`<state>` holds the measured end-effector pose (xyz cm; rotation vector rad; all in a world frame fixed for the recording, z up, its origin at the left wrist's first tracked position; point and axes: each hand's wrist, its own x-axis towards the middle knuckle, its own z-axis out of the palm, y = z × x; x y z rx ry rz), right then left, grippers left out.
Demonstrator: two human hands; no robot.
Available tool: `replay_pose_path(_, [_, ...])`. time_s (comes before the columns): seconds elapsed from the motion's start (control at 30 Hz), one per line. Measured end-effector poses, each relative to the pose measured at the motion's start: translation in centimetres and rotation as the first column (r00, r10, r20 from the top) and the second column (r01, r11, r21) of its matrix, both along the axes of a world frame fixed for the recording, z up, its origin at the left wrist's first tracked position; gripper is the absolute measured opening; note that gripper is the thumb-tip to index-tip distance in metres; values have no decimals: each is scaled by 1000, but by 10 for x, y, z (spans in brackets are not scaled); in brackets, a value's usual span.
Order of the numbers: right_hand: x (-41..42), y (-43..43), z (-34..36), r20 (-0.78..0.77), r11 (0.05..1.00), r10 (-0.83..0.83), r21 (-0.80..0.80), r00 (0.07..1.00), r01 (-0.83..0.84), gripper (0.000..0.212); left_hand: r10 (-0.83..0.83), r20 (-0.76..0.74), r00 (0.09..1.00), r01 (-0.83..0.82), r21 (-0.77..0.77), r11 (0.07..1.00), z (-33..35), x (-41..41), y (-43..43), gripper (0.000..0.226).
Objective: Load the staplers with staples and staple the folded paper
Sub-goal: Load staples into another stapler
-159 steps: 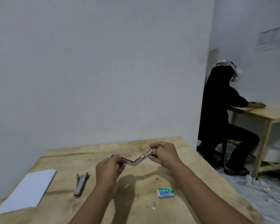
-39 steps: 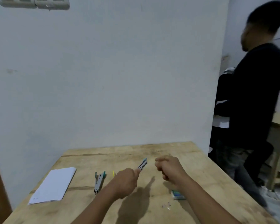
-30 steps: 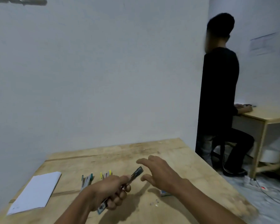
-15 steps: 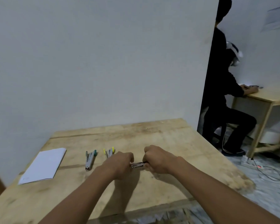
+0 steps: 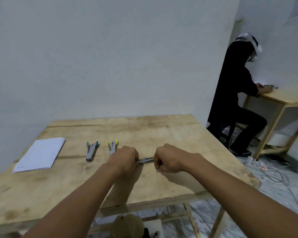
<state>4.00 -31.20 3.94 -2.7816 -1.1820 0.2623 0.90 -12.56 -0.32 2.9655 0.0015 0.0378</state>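
A slim silver metal stapler point(image 5: 145, 160) lies level near the middle of the pale wooden table point(image 5: 162, 131); whether it touches the top I cannot tell. The left hand point(image 5: 124, 158) curls round its left end and the right hand point(image 5: 169, 158) round its right end. At ten o'clock from it lie a yellow-tipped grey stapler point(image 5: 111, 146) and, farther out, a teal-tipped grey stapler point(image 5: 91, 150). The folded white paper point(image 5: 40, 154) rests at nine o'clock.

Wooden table point(image 5: 162, 131), seated person in black point(image 5: 234, 100), second table point(image 5: 286, 97), floor cables point(image 5: 275, 174)
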Motion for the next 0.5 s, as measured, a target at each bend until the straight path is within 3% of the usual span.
replay_pose_path(0.2, [-7, -3, -8, 62, 1000, -5, -15, 998, 6, 12, -4, -10, 1000, 3, -12, 1000, 2, -1, -5, 24])
replay_pose_path(0.5, [-8, -5, -11, 39, 1000, -11, -1, 999, 11, 15, -25, -30, 999, 25, 10, 1000, 5, -1, -5, 29])
